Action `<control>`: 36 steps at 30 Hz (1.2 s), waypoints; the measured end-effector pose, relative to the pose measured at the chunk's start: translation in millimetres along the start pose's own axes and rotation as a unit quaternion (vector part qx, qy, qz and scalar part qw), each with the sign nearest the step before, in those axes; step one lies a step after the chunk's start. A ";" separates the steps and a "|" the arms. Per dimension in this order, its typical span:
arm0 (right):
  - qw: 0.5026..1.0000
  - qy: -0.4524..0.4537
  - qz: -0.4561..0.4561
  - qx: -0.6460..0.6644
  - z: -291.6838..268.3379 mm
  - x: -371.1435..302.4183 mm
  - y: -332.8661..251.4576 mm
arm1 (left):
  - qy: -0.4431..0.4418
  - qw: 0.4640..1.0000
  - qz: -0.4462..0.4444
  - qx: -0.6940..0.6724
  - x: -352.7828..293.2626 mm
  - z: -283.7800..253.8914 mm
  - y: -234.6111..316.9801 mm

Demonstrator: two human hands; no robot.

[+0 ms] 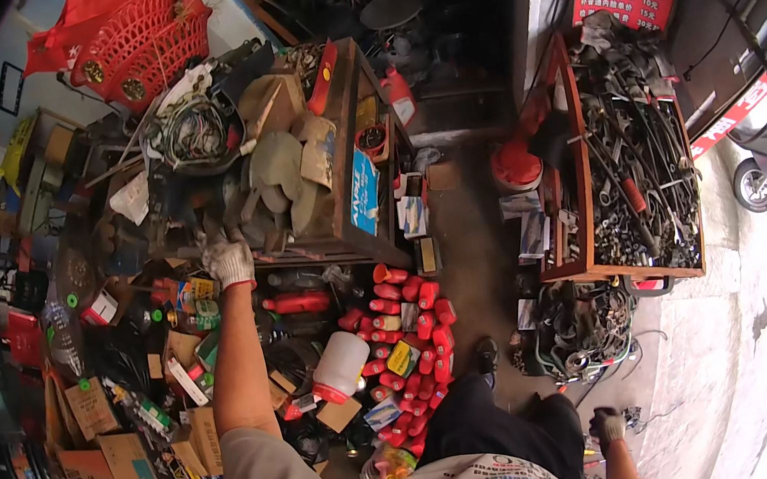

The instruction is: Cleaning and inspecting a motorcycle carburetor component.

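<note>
cluttered workbench (342,145): left hand (228,261) stretched onto it, right hand (605,425) hanging low.

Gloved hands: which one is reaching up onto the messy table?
The left hand, arm stretched out to the cluttered table. The right hand hangs low beside the person's leg.

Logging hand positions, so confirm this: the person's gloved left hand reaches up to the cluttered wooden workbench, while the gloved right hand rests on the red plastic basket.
One detail is wrong. The head view shows the white-gloved right hand hanging low beside the dark trouser leg, far from the red plastic basket at the top. The white-gloved left hand does reach up to the cluttered wooden workbench.
</note>
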State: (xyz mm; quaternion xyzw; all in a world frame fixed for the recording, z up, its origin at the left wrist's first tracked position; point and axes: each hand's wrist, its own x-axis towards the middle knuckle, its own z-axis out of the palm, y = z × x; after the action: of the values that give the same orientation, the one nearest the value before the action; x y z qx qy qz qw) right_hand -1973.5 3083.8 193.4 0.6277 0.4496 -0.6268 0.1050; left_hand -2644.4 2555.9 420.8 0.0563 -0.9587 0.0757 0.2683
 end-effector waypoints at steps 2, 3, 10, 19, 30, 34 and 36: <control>0.994 -0.065 -0.089 0.004 65.2 -10.0 -87.0 | 0.005 0.996 0.085 0.035 38.8 26.0 -34.9; 0.992 -0.055 -0.110 -0.004 85.6 -14.1 -124.3 | -0.002 0.984 0.174 0.038 47.0 26.1 6.3; 0.881 -0.125 -0.403 -0.213 229.9 75.5 -244.4 | -0.073 0.988 0.104 -0.086 78.5 62.5 105.6; 0.889 -0.237 -0.056 -0.388 506.6 255.9 -322.4 | -0.183 0.974 0.129 -0.032 125.2 219.8 160.3; 0.797 -0.286 -0.196 -0.494 794.1 430.4 -420.1 | -0.384 0.914 0.095 0.096 42.1 346.2 73.5; 0.863 -0.181 -0.164 -0.441 853.4 468.7 -419.1 | -0.420 0.898 0.071 0.108 10.8 359.5 44.8; 0.853 -0.176 -0.179 -0.458 867.7 491.9 -417.4 | -0.430 0.894 0.057 0.115 -1.9 358.4 31.6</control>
State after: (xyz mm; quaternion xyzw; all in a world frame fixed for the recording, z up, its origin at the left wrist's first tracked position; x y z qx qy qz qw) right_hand -2958.3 2932.7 -226.7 0.2966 0.7643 -0.4578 0.3439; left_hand -2828.8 2524.2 113.5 0.0593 -0.9667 0.1689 -0.1828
